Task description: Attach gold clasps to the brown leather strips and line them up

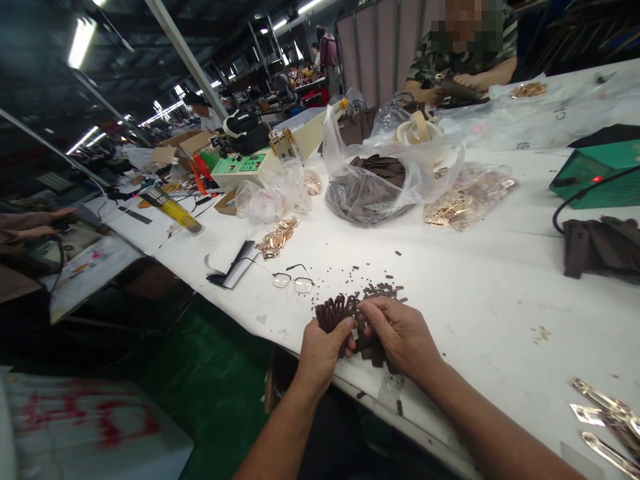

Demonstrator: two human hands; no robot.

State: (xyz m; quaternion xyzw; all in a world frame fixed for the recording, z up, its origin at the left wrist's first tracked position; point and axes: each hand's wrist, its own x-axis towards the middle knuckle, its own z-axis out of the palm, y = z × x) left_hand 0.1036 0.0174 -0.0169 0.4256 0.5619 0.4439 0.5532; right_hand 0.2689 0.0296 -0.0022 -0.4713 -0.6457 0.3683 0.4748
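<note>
My left hand is closed around a bunch of dark brown looped strips, whose rounded ends fan out above the fingers. Close beside it, my right hand is closed in a pinch at the bunch's right side. A thin dark end shows by its fingertips, but what they grip is mostly hidden. Below and between the hands, flat dark strips lie near the table edge. Just beyond my hands is a pile of short dark pieces, with tiny dark bits scattered around it.
Eyeglasses, a notebook and gold metal pieces lie left of centre. Further back are a plastic bag of brown strips and a green box. More gold metal parts lie right. A person sits across the table.
</note>
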